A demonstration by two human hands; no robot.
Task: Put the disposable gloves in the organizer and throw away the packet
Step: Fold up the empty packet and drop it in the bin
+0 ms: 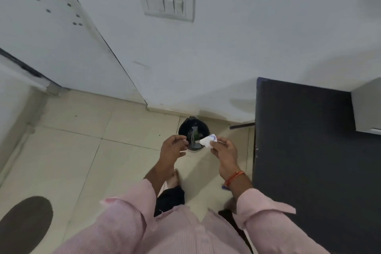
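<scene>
The crumpled white packet (208,141), judged light, limp and easily dropped, is pinched at its near edge by the right hand (223,150) above the black bin (193,133); the left hand (172,148) is held loosely curled, empty.

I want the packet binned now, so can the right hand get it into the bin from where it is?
Probably yes. The right hand holds the packet at the rim of the open bin, with nothing between them; the left hand is beside the opening, not over it.
</scene>
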